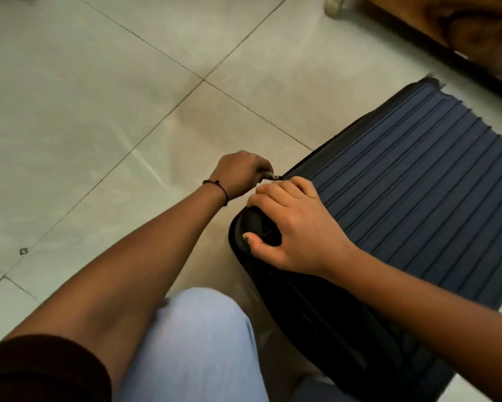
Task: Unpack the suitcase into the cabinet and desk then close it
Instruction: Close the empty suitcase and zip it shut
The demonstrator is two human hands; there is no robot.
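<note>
A dark blue ribbed hard-shell suitcase (412, 181) lies flat on the tiled floor at the right, its lid down. My left hand (241, 174) pinches the metal zipper pull (273, 177) at the suitcase's near-left edge. Just beside it, my right hand (293, 227) grips the rounded black corner of the suitcase, fingers curled over the top and thumb against the side. The suitcase's inside is hidden.
Pale floor tiles (98, 97) spread to the left and back. A wooden piece of furniture (470, 30) stands at the top right, close behind the suitcase. My knee in light blue trousers (197, 343) is at the bottom centre.
</note>
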